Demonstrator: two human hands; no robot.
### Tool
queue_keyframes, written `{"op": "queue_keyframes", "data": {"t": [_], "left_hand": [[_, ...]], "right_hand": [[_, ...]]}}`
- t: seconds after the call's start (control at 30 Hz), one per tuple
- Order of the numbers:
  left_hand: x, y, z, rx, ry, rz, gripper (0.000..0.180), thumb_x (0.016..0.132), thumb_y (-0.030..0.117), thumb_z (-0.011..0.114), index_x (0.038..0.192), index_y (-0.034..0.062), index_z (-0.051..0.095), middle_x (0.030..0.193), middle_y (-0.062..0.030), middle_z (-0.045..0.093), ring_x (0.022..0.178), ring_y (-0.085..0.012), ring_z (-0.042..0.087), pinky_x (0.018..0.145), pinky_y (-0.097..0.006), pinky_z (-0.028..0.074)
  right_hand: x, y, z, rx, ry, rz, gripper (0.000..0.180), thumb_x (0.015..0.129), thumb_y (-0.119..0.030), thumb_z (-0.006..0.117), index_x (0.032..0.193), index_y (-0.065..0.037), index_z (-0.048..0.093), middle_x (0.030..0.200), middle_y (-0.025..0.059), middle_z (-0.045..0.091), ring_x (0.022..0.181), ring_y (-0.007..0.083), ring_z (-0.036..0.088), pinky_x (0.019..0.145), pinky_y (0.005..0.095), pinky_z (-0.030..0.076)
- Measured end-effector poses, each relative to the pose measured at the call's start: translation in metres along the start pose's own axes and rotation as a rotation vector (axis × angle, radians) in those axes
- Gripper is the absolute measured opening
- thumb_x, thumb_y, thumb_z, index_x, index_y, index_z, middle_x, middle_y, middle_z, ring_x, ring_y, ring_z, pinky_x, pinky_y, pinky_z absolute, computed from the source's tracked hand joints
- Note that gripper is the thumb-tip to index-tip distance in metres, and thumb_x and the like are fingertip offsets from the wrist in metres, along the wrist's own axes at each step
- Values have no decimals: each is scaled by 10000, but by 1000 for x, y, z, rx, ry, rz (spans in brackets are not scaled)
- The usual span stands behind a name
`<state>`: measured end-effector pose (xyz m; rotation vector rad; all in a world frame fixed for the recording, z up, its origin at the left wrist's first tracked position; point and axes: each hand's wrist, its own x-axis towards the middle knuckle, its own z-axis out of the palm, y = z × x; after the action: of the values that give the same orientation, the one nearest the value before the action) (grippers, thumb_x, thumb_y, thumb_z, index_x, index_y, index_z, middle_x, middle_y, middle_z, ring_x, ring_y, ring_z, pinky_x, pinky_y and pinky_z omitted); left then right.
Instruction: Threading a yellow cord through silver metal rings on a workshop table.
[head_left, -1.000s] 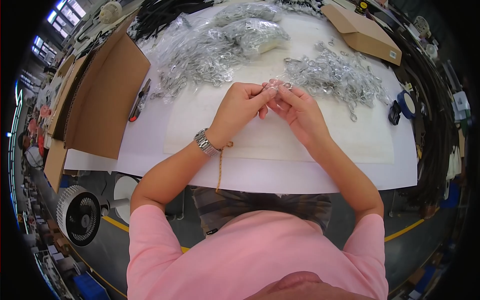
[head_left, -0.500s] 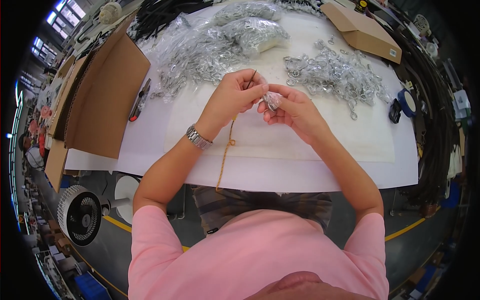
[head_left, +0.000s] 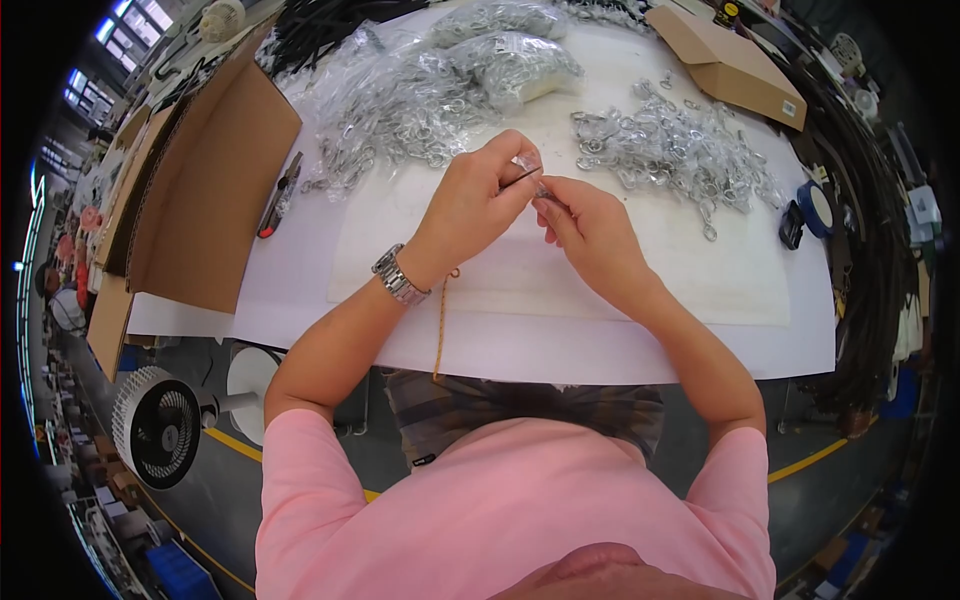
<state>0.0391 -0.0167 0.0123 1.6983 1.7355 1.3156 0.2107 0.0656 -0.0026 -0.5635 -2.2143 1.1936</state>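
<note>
Above the white table [head_left: 560, 345] my two hands meet, fingers closed and nearly touching. My left hand [head_left: 465, 205] grips a thin dark pointed tool [head_left: 521, 176], whose tip slants up to the right. From below that hand a yellow cord [head_left: 441, 325] hangs over the table edge. Pinched in my right hand [head_left: 598, 225] is a small clear plastic bag [head_left: 541, 188] with something metallic in it, mostly covered by the fingers. Beyond the right hand lies a pile of bagged metal rings [head_left: 675, 150]. A larger heap of clear bags with metal parts [head_left: 400, 110] sits beyond the left hand.
An open cardboard box [head_left: 215, 190] stands at the left, beside a red and grey utility knife [head_left: 282, 195]. Another cardboard box [head_left: 735, 75] lies far right. A blue tape roll [head_left: 817, 208] sits near the right edge. A fan [head_left: 160, 430] stands below left.
My left hand has turned, and the tool tips from nearly upright toward the right. My right hand has rolled over, hiding more of the bag. The cord's upper part now passes behind my left wrist.
</note>
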Motion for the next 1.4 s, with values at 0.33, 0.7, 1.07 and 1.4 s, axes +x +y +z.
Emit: {"op": "queue_keyframes", "data": {"t": [0.33,0.7,1.07,1.4], "left_hand": [[9,-14,-19,-777,197,-376,164,1025,177,619,1075,24,649,678,36,518,534,-27,369,487,-208,303],[3,5,-24,-138,-378,-76,410,1079,161,459,1454,39,569,842,-28,726,654,-74,497,626,-239,465],[0,3,-5,-343,-343,-218,387,1061,123,454,1413,48,597,780,-35,714,557,-48,490,533,-207,420],[12,-5,-20,-18,-262,-239,276,979,103,577,1217,20,689,794,-87,700,671,-180,637,675,-324,515]], "right_hand": [[7,-7,-8,252,-83,157,194,1040,-158,567,938,-16,650,668,12,542,572,85,515,563,282,435],[10,2,-13,364,-86,252,253,1045,-231,565,971,-24,690,691,-34,556,584,39,471,536,234,383],[8,11,-5,296,-1,219,235,1050,-193,555,991,-2,681,697,-26,543,610,59,481,558,257,398],[13,28,-20,1163,-158,435,251,1079,-212,538,1148,22,596,907,42,644,714,99,587,651,257,492]]}}
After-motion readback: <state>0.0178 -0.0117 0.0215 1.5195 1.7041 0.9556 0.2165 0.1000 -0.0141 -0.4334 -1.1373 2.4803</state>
